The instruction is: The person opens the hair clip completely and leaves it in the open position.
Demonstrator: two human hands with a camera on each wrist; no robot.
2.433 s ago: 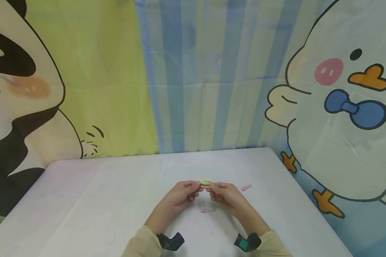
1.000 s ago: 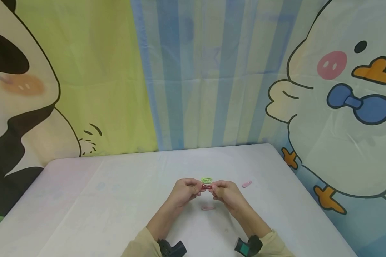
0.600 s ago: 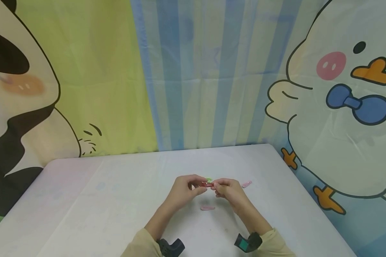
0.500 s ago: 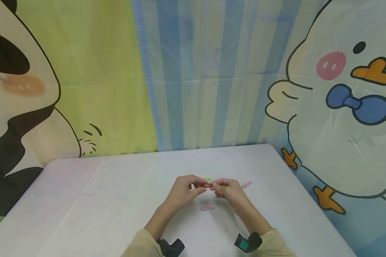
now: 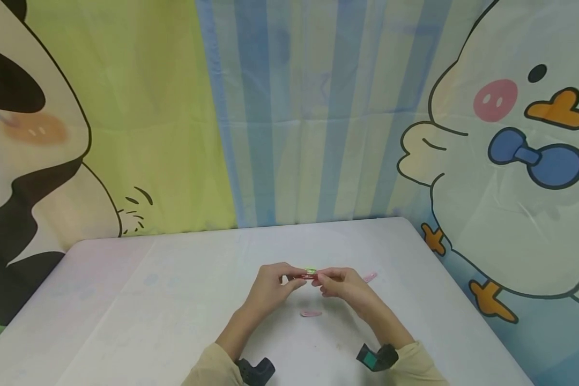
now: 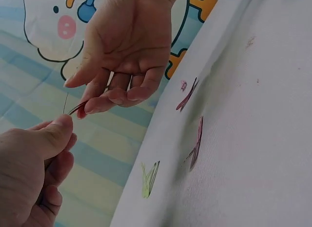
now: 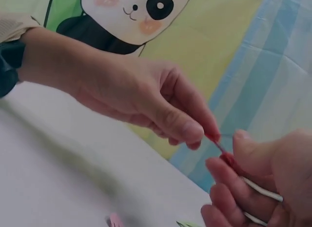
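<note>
Both hands meet over the table around a small red snap hair clip (image 5: 309, 276). My left hand (image 5: 270, 287) pinches one end of it between thumb and fingertips. My right hand (image 5: 344, 287) has its fingertips at the other red end; in the left wrist view its thumb stands apart from the clip. A thin metal tongue (image 6: 66, 102) sticks up from the clip, away from its frame. Green hair clips (image 5: 311, 270) lie just beyond the hands. One pink hair clip (image 5: 311, 313) lies nearer, between the forearms, and another pink clip (image 5: 369, 277) lies beyond the right hand.
The white table (image 5: 149, 311) reaches back to a printed curtain (image 5: 299, 112) with a panda and a duck. Dark camera mounts sit on both wrists, the left mount (image 5: 257, 371) and the right mount (image 5: 377, 358), beside beige sleeves.
Both hands stay around the red clip. The left hand has shifted its grip, its fingers now arched over one end. The pink clips have stayed in place.
</note>
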